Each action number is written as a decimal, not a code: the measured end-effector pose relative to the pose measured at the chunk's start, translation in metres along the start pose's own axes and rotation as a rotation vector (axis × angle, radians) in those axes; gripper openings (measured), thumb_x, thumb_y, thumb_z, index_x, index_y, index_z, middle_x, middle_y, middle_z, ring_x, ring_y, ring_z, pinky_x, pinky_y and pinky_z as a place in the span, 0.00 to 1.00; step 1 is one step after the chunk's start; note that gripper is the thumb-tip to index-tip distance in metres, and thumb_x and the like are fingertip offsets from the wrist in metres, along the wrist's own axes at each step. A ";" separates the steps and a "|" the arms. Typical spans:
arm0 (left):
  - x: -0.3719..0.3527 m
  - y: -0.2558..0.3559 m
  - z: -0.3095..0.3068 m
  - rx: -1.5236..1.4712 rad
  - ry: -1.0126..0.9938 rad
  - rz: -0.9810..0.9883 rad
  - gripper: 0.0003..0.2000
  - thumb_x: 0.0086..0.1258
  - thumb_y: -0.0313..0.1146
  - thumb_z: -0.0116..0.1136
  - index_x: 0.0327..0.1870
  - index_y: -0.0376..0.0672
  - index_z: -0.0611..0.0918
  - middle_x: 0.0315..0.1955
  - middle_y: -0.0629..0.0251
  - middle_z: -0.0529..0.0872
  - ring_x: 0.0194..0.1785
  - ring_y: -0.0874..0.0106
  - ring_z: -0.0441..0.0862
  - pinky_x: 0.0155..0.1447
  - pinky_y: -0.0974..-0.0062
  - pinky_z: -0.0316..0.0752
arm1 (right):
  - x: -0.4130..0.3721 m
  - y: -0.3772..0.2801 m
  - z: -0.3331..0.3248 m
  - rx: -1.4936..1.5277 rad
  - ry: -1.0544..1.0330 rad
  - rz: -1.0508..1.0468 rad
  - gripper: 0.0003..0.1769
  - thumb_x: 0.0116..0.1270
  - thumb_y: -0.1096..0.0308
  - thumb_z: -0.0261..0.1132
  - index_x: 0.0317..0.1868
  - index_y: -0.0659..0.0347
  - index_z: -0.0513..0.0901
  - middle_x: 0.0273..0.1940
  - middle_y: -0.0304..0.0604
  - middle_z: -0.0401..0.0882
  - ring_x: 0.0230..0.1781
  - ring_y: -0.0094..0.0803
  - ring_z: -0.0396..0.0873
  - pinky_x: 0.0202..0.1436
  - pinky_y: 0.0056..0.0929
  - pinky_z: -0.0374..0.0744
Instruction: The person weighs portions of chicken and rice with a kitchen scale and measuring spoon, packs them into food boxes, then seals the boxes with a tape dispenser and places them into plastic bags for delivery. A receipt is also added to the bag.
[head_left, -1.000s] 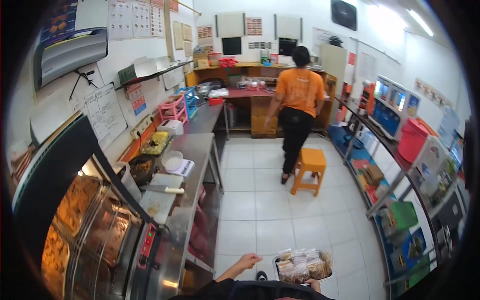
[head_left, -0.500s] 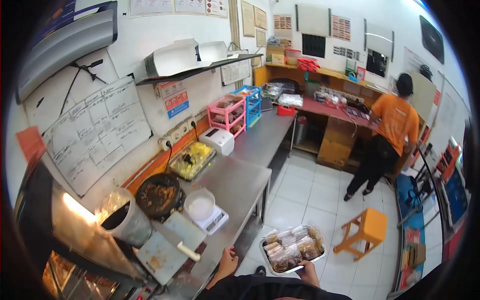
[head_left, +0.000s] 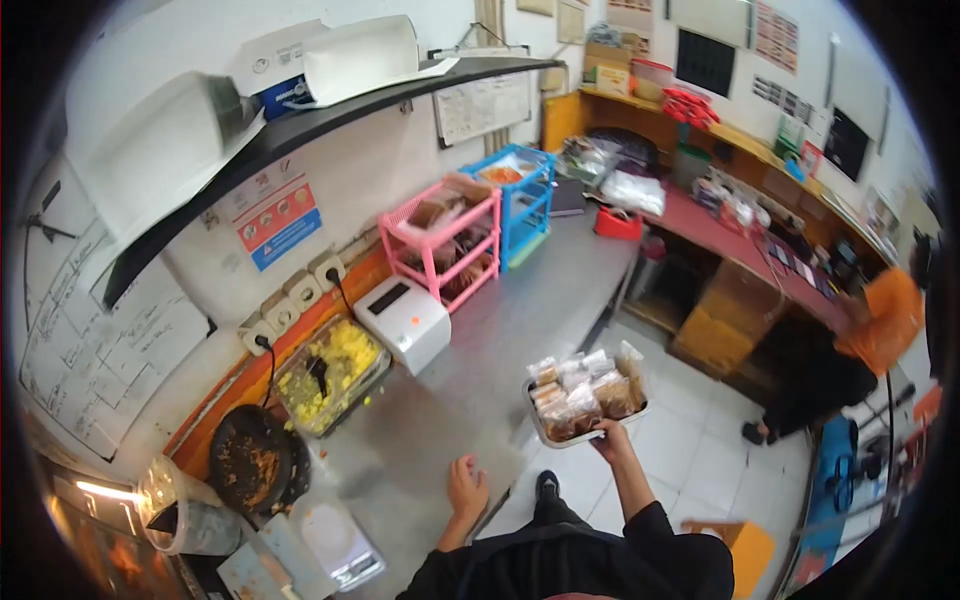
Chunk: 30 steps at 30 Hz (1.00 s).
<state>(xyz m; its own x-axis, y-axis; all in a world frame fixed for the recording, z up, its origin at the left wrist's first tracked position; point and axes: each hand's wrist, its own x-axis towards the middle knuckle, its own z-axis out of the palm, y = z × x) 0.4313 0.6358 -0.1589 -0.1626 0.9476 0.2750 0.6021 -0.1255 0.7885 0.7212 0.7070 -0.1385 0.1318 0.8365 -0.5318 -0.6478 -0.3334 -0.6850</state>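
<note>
My right hand [head_left: 611, 441] grips the near rim of a metal tray [head_left: 540, 428], holding it up beside the counter. Several clear plastic bags of brown food [head_left: 583, 403] fill the tray, packed close together. By the near edge of the steel counter [head_left: 440, 420], my left hand [head_left: 467, 488] is empty, its fingers loosely bent and apart. A clear container of chopped yellow food [head_left: 345, 355] with a black utensil in it stands against the wall.
A pink rack [head_left: 432, 240] and a blue rack [head_left: 527, 195] stand on the counter beyond a white device [head_left: 405, 322]. A dark pan [head_left: 255, 460] and a scale [head_left: 345, 560] are nearer. A person in orange [head_left: 885, 315] stands right; an orange stool [head_left: 745, 550] is behind.
My view has moved forward along the counter, bringing the racks closer. The tray in my right hand is now held farther out, near the counter edge. My left hand has come over the counter's edge.
</note>
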 end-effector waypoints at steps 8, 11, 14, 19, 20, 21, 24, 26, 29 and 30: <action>0.090 0.018 0.051 0.367 0.536 -0.208 0.19 0.50 0.28 0.54 0.44 0.35 0.68 0.41 0.49 0.68 0.49 0.54 0.63 0.54 0.59 0.57 | 0.235 -0.037 0.049 -0.116 -0.174 0.354 0.16 0.44 0.79 0.59 0.38 0.61 0.71 0.31 0.42 0.69 0.36 0.35 0.71 0.37 0.29 0.76; 0.082 0.027 0.050 0.485 0.610 -0.298 0.18 0.51 0.28 0.53 0.44 0.34 0.67 0.42 0.48 0.66 0.49 0.53 0.61 0.55 0.57 0.55 | 0.290 -0.033 0.056 -0.286 -0.286 0.549 0.17 0.47 0.76 0.60 0.41 0.62 0.70 0.36 0.45 0.68 0.39 0.39 0.70 0.40 0.32 0.76; 0.089 0.022 0.048 0.555 0.638 -0.305 0.17 0.51 0.28 0.53 0.43 0.34 0.67 0.41 0.48 0.66 0.48 0.53 0.61 0.54 0.57 0.55 | 0.283 -0.051 0.107 -0.240 -0.238 0.761 0.20 0.50 0.73 0.61 0.44 0.62 0.67 0.41 0.49 0.65 0.42 0.42 0.68 0.39 0.36 0.76; 0.095 0.025 0.050 0.565 0.781 -0.458 0.15 0.53 0.28 0.51 0.41 0.33 0.68 0.39 0.49 0.67 0.47 0.53 0.61 0.53 0.57 0.56 | 0.272 -0.098 0.206 -0.950 -0.799 0.381 0.16 0.51 0.71 0.61 0.42 0.60 0.71 0.36 0.45 0.72 0.37 0.36 0.72 0.36 0.34 0.72; 0.095 0.025 0.049 0.568 0.801 -0.491 0.14 0.53 0.29 0.51 0.41 0.33 0.69 0.39 0.49 0.67 0.47 0.54 0.61 0.53 0.58 0.56 | 0.301 -0.083 0.224 -0.894 -0.981 -0.462 0.08 0.54 0.74 0.55 0.36 0.64 0.73 0.30 0.42 0.73 0.30 0.31 0.73 0.33 0.25 0.72; 0.095 0.025 0.048 0.577 0.807 -0.503 0.14 0.53 0.29 0.51 0.41 0.33 0.69 0.39 0.49 0.67 0.47 0.54 0.61 0.53 0.58 0.56 | 0.243 -0.151 0.286 -1.021 -0.950 -0.997 0.08 0.55 0.75 0.54 0.36 0.65 0.74 0.28 0.41 0.73 0.28 0.29 0.73 0.30 0.25 0.72; 0.097 0.022 0.051 0.625 0.824 -0.509 0.13 0.54 0.28 0.50 0.40 0.33 0.69 0.37 0.50 0.68 0.46 0.54 0.62 0.52 0.59 0.57 | 0.269 -0.190 0.391 -1.011 -0.858 -1.602 0.08 0.52 0.69 0.60 0.31 0.64 0.75 0.27 0.46 0.74 0.28 0.44 0.73 0.32 0.40 0.71; 0.096 0.018 0.050 0.621 0.858 -0.515 0.12 0.56 0.28 0.50 0.39 0.33 0.69 0.36 0.51 0.69 0.45 0.55 0.64 0.51 0.60 0.58 | 0.292 -0.193 0.441 -1.328 -0.902 -1.416 0.10 0.51 0.64 0.60 0.28 0.63 0.78 0.27 0.47 0.76 0.29 0.43 0.76 0.32 0.39 0.73; 0.095 0.014 0.052 0.609 0.919 -0.551 0.10 0.57 0.27 0.50 0.39 0.33 0.69 0.35 0.52 0.70 0.43 0.56 0.65 0.50 0.62 0.59 | 0.285 -0.186 0.482 -1.874 -0.777 -1.256 0.11 0.49 0.61 0.61 0.28 0.61 0.80 0.29 0.49 0.79 0.33 0.42 0.78 0.35 0.37 0.76; 0.097 0.013 0.052 0.614 0.929 -0.545 0.10 0.57 0.27 0.50 0.39 0.33 0.69 0.35 0.52 0.70 0.43 0.56 0.65 0.50 0.62 0.59 | 0.291 -0.178 0.489 -2.010 -0.795 -1.207 0.11 0.49 0.62 0.61 0.29 0.60 0.81 0.31 0.50 0.79 0.34 0.43 0.78 0.36 0.35 0.76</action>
<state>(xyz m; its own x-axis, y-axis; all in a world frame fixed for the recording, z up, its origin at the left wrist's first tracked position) 0.4644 0.7413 -0.1510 -0.8479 0.2347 0.4754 0.5082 0.6150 0.6029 0.5078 1.2224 0.0719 -0.7346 0.6659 0.1303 0.6575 0.7460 -0.1058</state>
